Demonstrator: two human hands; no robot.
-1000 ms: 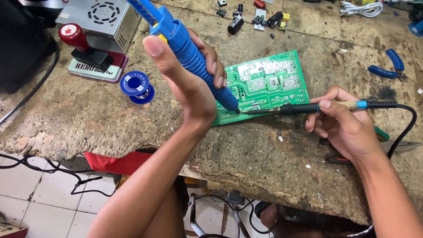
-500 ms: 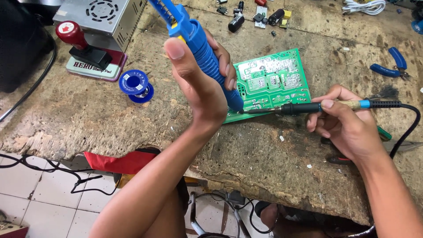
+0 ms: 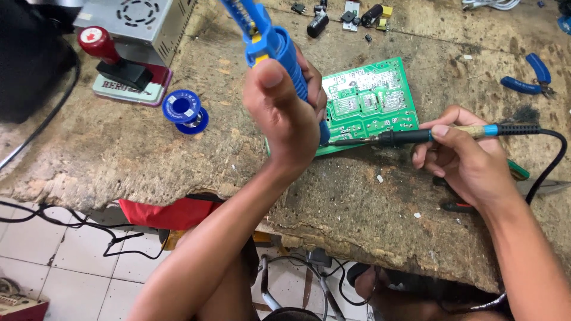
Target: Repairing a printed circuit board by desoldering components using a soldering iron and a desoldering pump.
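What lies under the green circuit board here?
The green circuit board lies flat on the worn wooden workbench, whose bare surface shows all around it. The left hand, gripping a blue desoldering pump, covers the board's near-left corner, so what is beneath there cannot be seen.

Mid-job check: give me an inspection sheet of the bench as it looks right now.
Surface: worn, stained workbench.
Job's things: green circuit board flat on the bench; blue desoldering pump upright at its near edge; soldering iron tip on the same edge.
Clutter: blue solder spool, red-handled stamp, blue pliers, loose components.
Grippers: left hand grips the pump; right hand holds the iron.
Cables: black iron cord; black wires below.
Surroundings: metal power supply, white tiled floor.
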